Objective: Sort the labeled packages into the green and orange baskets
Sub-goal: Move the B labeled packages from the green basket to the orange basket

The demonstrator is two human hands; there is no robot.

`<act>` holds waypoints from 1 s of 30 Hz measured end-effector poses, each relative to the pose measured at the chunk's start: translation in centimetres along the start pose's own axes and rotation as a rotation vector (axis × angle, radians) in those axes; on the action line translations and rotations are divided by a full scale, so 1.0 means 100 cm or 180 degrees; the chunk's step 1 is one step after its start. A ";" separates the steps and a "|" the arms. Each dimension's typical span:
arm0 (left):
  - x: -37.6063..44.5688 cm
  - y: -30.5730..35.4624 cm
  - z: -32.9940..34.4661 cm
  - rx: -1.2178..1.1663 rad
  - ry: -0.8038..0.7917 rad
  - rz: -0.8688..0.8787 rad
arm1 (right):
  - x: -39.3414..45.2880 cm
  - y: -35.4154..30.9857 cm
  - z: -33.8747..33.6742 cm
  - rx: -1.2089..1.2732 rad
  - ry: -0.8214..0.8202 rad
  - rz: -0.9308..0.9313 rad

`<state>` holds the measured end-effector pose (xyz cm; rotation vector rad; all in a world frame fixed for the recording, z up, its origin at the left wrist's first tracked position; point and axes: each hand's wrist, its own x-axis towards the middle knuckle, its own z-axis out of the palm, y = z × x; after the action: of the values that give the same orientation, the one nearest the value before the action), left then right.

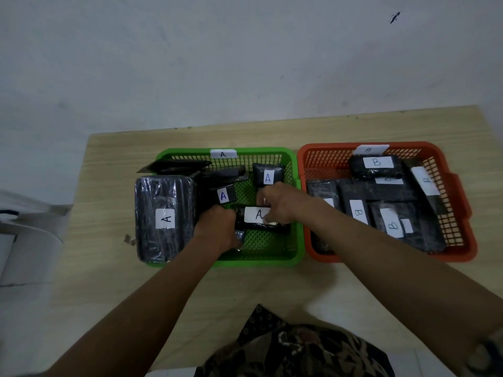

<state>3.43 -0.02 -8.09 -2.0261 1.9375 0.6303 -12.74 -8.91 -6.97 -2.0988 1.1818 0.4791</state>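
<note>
A glossy black plastic-wrapped package point(258, 217) with a white "A" label sits inside the green basket point(295, 240), gripped at its ends by the left hand point(217, 227) and right hand point(277, 204). Two mesh plastic baskets sit side by side, green and the orange basket point(462, 213).

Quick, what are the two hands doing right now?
Left hand: closed on the left end of the A package in the green basket.
Right hand: gripping the right end of the same package.
</note>
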 end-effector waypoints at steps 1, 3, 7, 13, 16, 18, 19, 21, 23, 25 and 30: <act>0.000 0.000 0.001 0.0041 0.0086 -0.0005 | 0.002 0.001 0.001 0.0041 0.0009 0.0015; 0.001 0.001 0.004 0.0177 0.0248 0.0011 | 0.004 0.003 0.003 0.0051 0.0068 0.0036; 0.003 0.004 0.011 0.0483 0.0438 0.0112 | 0.006 0.002 0.010 -0.0124 0.0277 -0.0055; 0.005 0.007 0.015 0.0754 0.0325 0.0359 | 0.002 0.004 0.016 -0.0369 0.0356 -0.0221; -0.001 0.002 0.010 0.0658 0.0220 0.0578 | -0.001 0.005 0.020 -0.0460 0.0414 -0.0223; -0.008 -0.003 0.006 0.0204 0.0175 0.0716 | -0.003 0.003 0.022 -0.0566 0.0431 -0.0189; -0.011 -0.006 0.003 -0.0241 0.0160 0.0725 | -0.005 0.002 0.022 -0.0611 0.0457 -0.0199; -0.015 -0.009 -0.005 -0.1353 0.0043 0.0697 | -0.008 0.001 0.022 -0.0602 0.0534 -0.0256; -0.016 -0.011 -0.011 -0.2225 0.0016 0.0675 | -0.013 0.002 0.021 -0.0432 0.0627 -0.0320; -0.017 -0.010 -0.015 -0.2663 0.0141 0.0584 | -0.016 0.003 0.020 0.0047 0.0772 -0.0327; -0.017 -0.001 -0.019 -0.3966 0.0447 0.0205 | -0.026 -0.002 0.017 0.2133 0.1092 -0.0065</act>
<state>3.72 0.55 -5.64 -2.6243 1.8270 2.1543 -13.90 -6.05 -6.55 -1.6282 1.2804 -0.2795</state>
